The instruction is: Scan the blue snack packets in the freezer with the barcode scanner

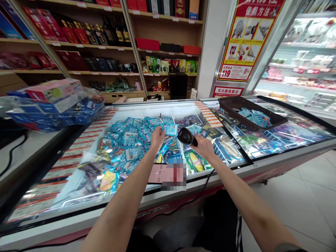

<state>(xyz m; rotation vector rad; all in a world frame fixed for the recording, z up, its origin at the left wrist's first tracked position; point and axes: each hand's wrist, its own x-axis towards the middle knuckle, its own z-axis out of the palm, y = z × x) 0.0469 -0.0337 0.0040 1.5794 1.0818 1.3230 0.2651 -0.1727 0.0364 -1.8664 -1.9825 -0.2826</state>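
Observation:
My left hand (158, 137) pinches a small light-blue packet (171, 129) by its left edge, above the glass lid of a chest freezer. Wrapped in my right hand (204, 146) is a black barcode scanner (186, 135), its head turned left toward the packet, a short gap between them. Many like packets (131, 140) lie in a loose pile to the left of and below my left hand. A phone (157, 173) showing a timer rests near the front edge, partly blurred out.
A dark brown tray (228, 105) with more blue packets stands at the right. Plastic-wrapped boxes (55, 101) are stacked at the left. The scanner's black cable (203, 189) hangs over the freezer's front edge. Stocked shelves (165, 52) line the back.

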